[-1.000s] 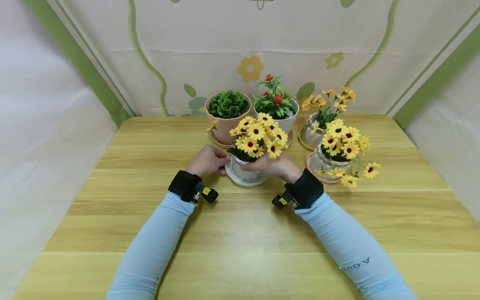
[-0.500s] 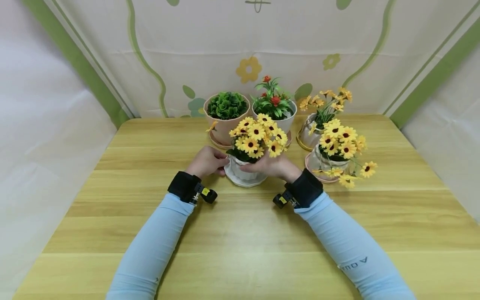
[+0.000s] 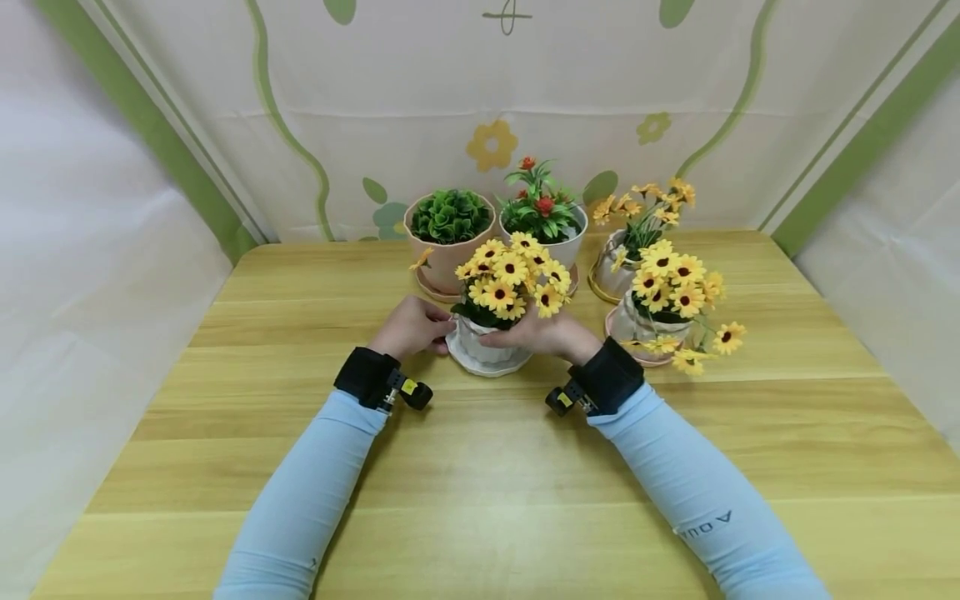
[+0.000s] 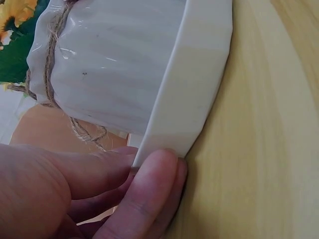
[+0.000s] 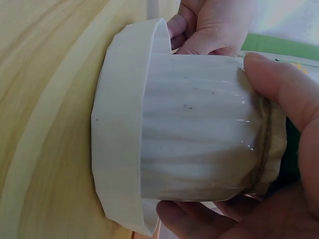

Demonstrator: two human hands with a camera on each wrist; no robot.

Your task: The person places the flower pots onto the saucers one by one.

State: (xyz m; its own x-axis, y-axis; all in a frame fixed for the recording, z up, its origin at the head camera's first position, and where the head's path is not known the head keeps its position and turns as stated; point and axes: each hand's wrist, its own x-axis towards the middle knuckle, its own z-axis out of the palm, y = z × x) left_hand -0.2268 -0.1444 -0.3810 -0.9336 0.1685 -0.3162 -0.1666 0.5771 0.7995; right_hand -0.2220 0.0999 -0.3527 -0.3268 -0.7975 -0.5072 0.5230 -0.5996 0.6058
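A white fluted flowerpot (image 5: 199,124) with twine (image 4: 50,59) round its neck stands in a white faceted saucer (image 4: 194,84) on the table. Yellow daisies (image 3: 510,271) with dark centres fill it. My right hand (image 3: 552,333) grips the pot from its right side, with the thumb across the front near the rim and fingers behind and below. At the saucer's left edge, my left hand (image 3: 412,325) pinches the rim between thumb and fingers. Part of the right hand is hidden behind the daisies in the head view.
Behind stand a pink pot (image 3: 444,260) of green leaves and a white pot (image 3: 567,250) with red flowers. To the right are a pot of orange flowers (image 3: 637,221) and another pot (image 3: 645,332) of yellow daisies, whose stems spread over the wooden table (image 3: 480,492).
The scene has drifted slightly left and down in the head view. Both hands keep their hold on the flowerpot and saucer.
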